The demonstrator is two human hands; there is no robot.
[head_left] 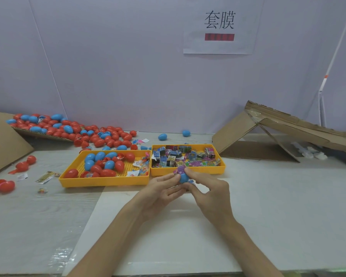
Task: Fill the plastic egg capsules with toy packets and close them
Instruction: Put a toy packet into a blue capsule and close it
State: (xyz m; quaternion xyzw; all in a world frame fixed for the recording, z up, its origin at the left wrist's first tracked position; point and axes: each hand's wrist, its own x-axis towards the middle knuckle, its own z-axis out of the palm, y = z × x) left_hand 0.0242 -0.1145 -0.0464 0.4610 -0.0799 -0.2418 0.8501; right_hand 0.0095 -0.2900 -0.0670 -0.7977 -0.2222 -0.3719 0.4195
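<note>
We hold a blue egg capsule [183, 178] just below the middle of the frame. It is smooth and glossy, and a purple printed packet [179, 170] sticks up at its top; we cannot tell whether its halves are joined. Our left hand [164, 188] cups it from beneath with curled fingers, and our right hand [206, 186] pinches it from the other side. Just behind it a yellow tray [204, 170] is heaped with printed packets [180, 156], and beside that, left of centre, a second yellow tray [104, 181] carries red and blue eggs [104, 160]. The pale surface [268, 206] also bears a loose pile of eggs [68, 128] at the left and flattened cardboard [268, 134] at the right. A white wall [118, 66] behind carries a paper sign [219, 27].
</note>
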